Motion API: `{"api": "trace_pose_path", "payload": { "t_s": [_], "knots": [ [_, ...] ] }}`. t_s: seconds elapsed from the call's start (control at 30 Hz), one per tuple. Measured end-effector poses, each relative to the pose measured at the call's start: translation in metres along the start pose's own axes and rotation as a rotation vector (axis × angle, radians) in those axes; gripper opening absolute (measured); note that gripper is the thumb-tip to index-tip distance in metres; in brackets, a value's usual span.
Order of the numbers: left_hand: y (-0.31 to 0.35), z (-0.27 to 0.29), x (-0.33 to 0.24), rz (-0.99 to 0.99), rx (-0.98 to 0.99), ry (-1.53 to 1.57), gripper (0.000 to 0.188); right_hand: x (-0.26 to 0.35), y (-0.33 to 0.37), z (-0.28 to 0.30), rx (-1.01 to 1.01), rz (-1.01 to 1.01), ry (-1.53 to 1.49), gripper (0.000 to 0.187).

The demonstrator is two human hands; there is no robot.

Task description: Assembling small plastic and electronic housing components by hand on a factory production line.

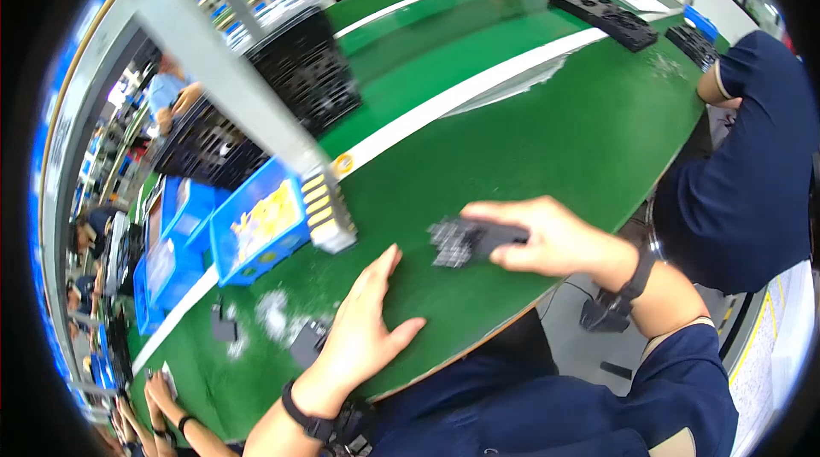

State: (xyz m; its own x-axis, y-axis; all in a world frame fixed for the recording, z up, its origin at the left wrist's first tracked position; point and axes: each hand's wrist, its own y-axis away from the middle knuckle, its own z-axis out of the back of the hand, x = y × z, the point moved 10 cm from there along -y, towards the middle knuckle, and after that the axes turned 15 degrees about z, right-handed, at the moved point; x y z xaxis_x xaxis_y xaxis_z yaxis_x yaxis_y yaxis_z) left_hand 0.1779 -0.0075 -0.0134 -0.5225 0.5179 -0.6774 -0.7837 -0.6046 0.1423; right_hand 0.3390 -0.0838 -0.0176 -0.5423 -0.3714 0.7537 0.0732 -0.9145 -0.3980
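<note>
My right hand (551, 239) is closed around a black blocky plastic part (497, 240) above the green mat. The part's left end is speckled grey and smeared by motion, so its detail cannot be made out. To the left, my left hand (363, 325) hovers over the mat with fingers stretched and thumb apart, holding nothing. Close beside its wrist lies a dark grey part (307, 344), partly hidden by the hand. Farther left, a small black part (224, 325) rests on the mat near pale whitish patches (272, 310).
A blue bin (256, 262) of yellow pieces stands by a grey metal post (231, 90), with more blue bins (171, 273) beyond. Black trays (303, 73) are stacked behind. Another black tray (605, 20) lies far right. A person in navy (743, 175) sits at right; other people's hands (162, 393) work lower left.
</note>
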Motion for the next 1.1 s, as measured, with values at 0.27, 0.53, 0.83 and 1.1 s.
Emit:
{"api": "trace_pose_path", "payload": {
  "t_s": [0.27, 0.53, 0.83, 1.1],
  "knots": [
    [0.025, 0.013, 0.054, 0.074, 0.082, 0.243, 0.053, 0.029, -0.032, -0.107, 0.244, -0.197, -0.063, 0.046],
    [0.031, 0.005, 0.045, 0.029, 0.074, 0.219, 0.089, 0.002, -0.014, -0.118, -0.673, -0.268, -0.752, 0.031],
    [0.048, 0.032, 0.028, -0.148, -0.079, 0.225, 0.079, 0.024, -0.013, -0.126, -0.817, -0.267, -0.845, 0.025],
    [0.072, 0.085, 0.125, 0.244, 0.244, 0.873, 0.040, 0.034, -0.062, -0.126, -0.382, -0.296, -0.739, 0.021]
  ]
}}
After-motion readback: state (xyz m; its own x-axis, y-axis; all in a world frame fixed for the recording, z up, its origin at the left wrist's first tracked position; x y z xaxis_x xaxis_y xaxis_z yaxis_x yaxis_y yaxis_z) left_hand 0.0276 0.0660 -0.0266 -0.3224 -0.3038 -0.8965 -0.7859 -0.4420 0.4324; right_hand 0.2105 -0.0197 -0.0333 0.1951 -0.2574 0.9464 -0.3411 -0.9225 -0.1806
